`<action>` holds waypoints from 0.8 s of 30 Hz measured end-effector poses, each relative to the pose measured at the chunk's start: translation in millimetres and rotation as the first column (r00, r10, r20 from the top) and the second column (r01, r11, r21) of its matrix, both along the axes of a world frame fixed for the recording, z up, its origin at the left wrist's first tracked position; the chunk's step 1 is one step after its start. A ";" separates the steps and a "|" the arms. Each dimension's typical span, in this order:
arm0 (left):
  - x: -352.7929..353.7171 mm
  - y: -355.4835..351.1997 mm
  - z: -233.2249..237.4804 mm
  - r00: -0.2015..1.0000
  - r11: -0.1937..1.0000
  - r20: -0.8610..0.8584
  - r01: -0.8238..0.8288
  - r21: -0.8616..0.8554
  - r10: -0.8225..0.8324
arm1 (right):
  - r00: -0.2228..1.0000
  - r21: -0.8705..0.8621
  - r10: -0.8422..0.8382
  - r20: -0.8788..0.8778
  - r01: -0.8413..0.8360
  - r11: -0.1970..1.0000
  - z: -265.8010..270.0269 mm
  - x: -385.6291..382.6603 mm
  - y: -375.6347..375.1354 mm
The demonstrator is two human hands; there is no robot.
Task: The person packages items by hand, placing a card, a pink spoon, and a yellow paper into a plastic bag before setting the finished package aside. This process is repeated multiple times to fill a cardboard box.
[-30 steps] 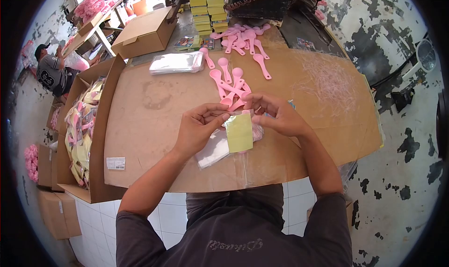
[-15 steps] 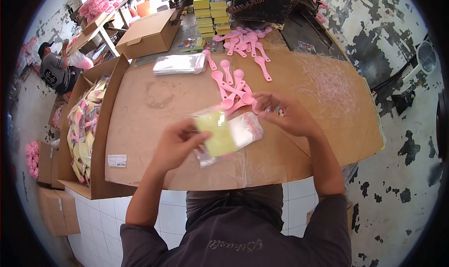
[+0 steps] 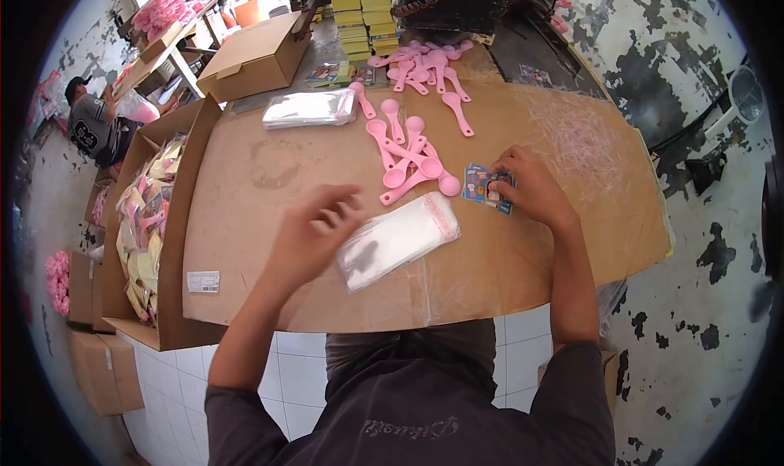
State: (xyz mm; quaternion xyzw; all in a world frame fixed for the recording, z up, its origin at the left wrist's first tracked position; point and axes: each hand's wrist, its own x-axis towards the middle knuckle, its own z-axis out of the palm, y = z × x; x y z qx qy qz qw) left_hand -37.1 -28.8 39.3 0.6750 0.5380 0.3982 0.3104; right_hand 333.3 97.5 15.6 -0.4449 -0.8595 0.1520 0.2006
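My left hand (image 3: 317, 229) is raised over the cardboard tabletop with its fingers apart, slightly blurred and holding nothing. Just to its right lies a stack of clear plastic bags (image 3: 396, 244) with a pinkish strip at one end. The thumb and fingers of my right hand (image 3: 535, 187) pinch the edge of some small printed cards (image 3: 478, 190), which are blue with coloured pictures. Between the hands and further back, several pink measuring spoons (image 3: 406, 162) lie in a loose heap.
On the left, an open carton (image 3: 189, 221) holds many filled packets. Another bag stack (image 3: 306, 109), more pink spoons (image 3: 425, 62) and piles of yellow cards (image 3: 353, 25) are at the back. Clear plastic strips (image 3: 576, 143) lie to the right. A person (image 3: 94, 123) sits far left.
The yellow packet has left my left hand and I cannot see where it lies; that hand is now empty. My right hand has moved right, away from the spoons, onto the printed cards.
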 end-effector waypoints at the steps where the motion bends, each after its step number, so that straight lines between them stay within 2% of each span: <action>1: 16.2 6.6 5.6 0.990 0.996 -0.114 0.084 -0.013 -0.085 | 1.000 -0.018 -0.009 -0.024 0.009 1.000 -3.9 -0.8 2.7; 2: 30.3 12.5 3.6 0.968 0.994 -0.229 0.110 0.022 -0.102 | 0.999 -0.036 -0.018 -0.048 0.017 0.999 -5.7 -1.6 3.9; 4: 49.6 24.3 -9.3 0.886 0.981 -0.449 0.171 0.086 -0.116 | 0.998 0.060 -0.020 -0.060 0.024 0.998 -4.2 -6.3 -0.4; 7: 57.6 37.4 -29.4 0.859 0.960 -0.509 0.177 0.219 -0.043 | 0.999 0.121 -0.018 -0.047 0.023 0.992 -5.5 -9.4 -1.7; 10: 54.6 39.8 -36.2 0.948 0.989 -0.312 0.106 0.106 -0.068 | 0.998 0.092 -0.036 -0.048 0.041 0.995 -8.8 -10.3 -1.0; 14: 51.5 39.7 -37.2 0.968 0.993 -0.247 0.077 0.093 -0.052 | 0.989 0.004 -0.046 -0.143 0.047 0.999 -11.3 -9.5 4.3; 17: 51.0 39.7 -38.0 0.978 0.989 -0.205 0.070 0.128 -0.042 | 0.969 0.108 -0.060 -0.240 0.088 0.990 -19.5 2.6 16.3; 19: 48.7 40.7 -40.4 0.983 0.979 -0.178 0.081 0.185 -0.048 | 0.939 0.030 -0.129 -0.318 0.146 0.989 -7.1 4.1 12.6; 22: 51.1 39.2 -33.9 0.999 0.995 -0.027 0.046 0.087 -0.044 | 0.910 -0.047 -0.218 -0.353 0.216 0.975 1.0 1.6 7.8; 24: 49.3 40.6 -38.0 0.997 0.995 -0.058 0.054 0.080 -0.049 | 0.902 -0.097 -0.221 -0.371 0.199 0.975 3.4 -1.5 5.5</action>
